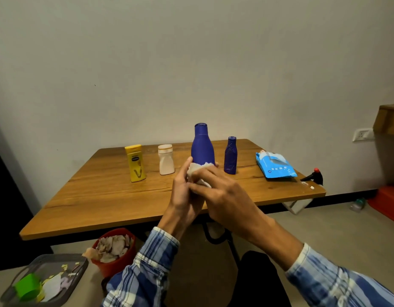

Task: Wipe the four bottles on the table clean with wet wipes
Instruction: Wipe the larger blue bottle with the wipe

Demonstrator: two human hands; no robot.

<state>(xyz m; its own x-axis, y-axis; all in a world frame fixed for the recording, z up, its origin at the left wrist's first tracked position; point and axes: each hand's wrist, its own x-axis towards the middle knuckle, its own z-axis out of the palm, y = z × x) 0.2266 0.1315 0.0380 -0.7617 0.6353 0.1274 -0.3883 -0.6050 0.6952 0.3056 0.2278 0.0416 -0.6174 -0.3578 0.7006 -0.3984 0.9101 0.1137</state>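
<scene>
- Left hand (182,192) curls round big blue bottle (202,147); right hand (218,193) clamps wet wipe (196,170) against it, hiding its base
- Big blue bottle upright, cap up, above table (98,196)
- Yellow bottle (135,162), white bottle (166,160), small blue bottle (230,156), wipes pack (275,166) beyond

Four bottles (135,163) (166,160) (202,145) (231,155), one wipe pack (275,166), one wipe (197,171), two hands (182,193) (222,196).

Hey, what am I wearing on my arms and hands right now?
Long blue-and-white checked shirt sleeves with cuffs cover both arms: left sleeve, right sleeve. The left hand and right hand are bare, with no gloves, watch or rings showing.
</scene>
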